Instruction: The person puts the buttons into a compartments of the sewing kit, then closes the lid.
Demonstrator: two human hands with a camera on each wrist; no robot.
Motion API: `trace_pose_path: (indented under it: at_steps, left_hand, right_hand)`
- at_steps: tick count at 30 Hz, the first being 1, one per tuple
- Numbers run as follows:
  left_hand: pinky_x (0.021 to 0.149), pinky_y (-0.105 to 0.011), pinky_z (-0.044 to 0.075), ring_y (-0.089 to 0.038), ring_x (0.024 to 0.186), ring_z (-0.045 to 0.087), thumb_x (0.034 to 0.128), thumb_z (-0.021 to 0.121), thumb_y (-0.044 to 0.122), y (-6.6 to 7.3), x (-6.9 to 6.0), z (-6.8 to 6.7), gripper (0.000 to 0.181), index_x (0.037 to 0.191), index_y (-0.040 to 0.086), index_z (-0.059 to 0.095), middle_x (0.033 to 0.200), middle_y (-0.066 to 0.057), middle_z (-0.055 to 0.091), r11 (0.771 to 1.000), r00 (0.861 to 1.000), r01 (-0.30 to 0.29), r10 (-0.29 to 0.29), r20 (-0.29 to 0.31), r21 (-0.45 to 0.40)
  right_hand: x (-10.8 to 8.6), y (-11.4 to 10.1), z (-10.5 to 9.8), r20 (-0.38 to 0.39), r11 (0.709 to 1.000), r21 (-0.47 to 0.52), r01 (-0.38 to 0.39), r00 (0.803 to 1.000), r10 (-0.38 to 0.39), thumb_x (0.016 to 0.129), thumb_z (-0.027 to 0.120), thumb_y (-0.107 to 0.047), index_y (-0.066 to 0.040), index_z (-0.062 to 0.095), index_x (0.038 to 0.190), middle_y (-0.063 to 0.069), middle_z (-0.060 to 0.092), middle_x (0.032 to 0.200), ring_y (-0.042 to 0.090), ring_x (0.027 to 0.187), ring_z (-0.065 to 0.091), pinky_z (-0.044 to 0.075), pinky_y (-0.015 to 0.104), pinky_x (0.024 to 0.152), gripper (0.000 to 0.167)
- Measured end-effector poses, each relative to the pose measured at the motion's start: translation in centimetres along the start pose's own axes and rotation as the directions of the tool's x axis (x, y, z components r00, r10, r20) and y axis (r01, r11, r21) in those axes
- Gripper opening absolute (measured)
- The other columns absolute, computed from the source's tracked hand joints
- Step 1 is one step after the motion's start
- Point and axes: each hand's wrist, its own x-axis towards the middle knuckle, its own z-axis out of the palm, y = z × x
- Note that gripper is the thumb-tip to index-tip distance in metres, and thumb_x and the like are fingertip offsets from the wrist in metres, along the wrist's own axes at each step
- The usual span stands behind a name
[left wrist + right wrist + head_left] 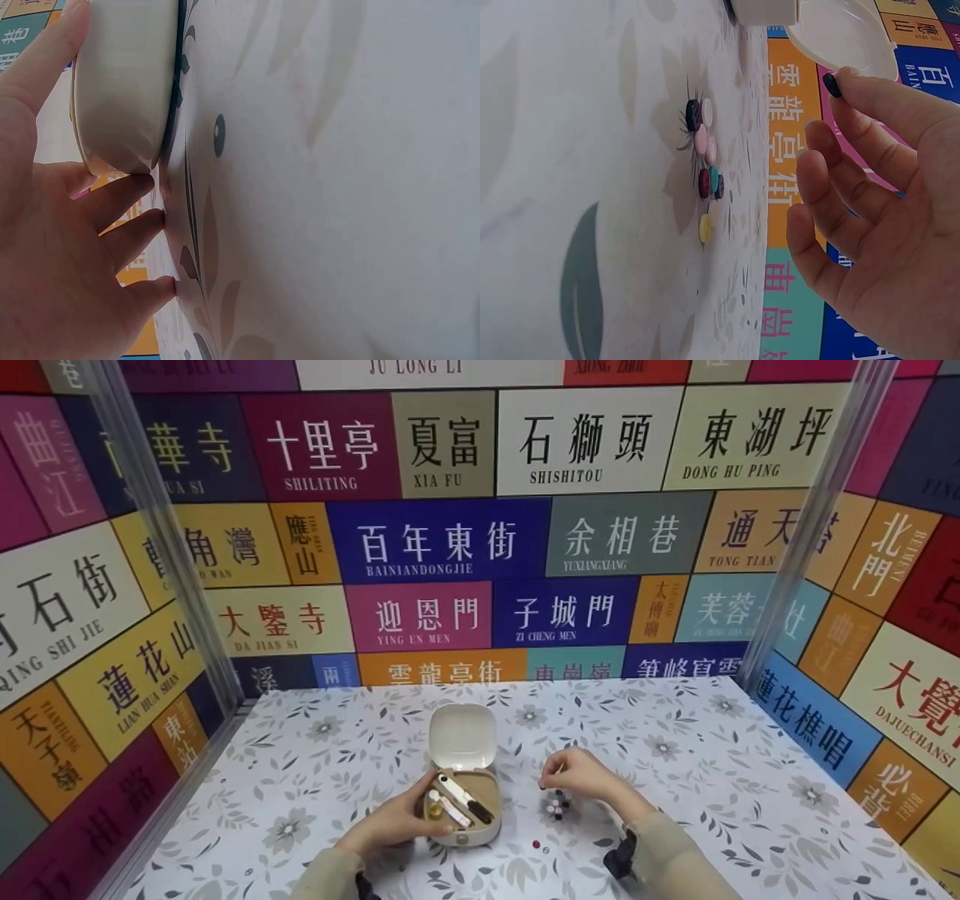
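Note:
A cream box [484,838] stands on the table with its lid [463,737] raised at the back. My left hand [394,819] grips its left side, thumb at the front; the left wrist view shows the thumb and index finger against the box wall [124,82]. Inside lie a white-and-dark slim tool [469,799], a pale strip and a small gold-coloured item. Right of the box, my right hand [589,776] pinches a dark button [831,85] between thumb and index finger. Below it lies a cluster of several buttons [556,805], among them a yellow button [705,228].
A red button [535,844] lies apart between the box and the cluster, with a small greyish button [545,850] beside it. The leaf-patterned tablecloth [322,772] covers the table. Panels of coloured signs [439,540] stand behind and at both sides.

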Motion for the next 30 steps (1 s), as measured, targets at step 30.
trace_pose_path:
  at_steps: [30]
  left_hand:
    - [0.111,-0.065,0.011,-0.042,0.142,0.02,0.0688,0.084,0.047,-0.1,0.1,-0.2,0.113,0.157,0.024,0.016,0.158,-0.016,0.022,0.997,1.0,-0.013,0.013,-0.004,0.082]
  right_hand:
    - [1.6,-1.3,1.9,0.003,1.0,-0.003,0.025,1.0,-0.025,0.082,0.073,-0.017,-0.008,0.071,0.077,-0.004,0.067,0.071,0.007,0.055,0.047,0.04,0.023,0.051,0.011]
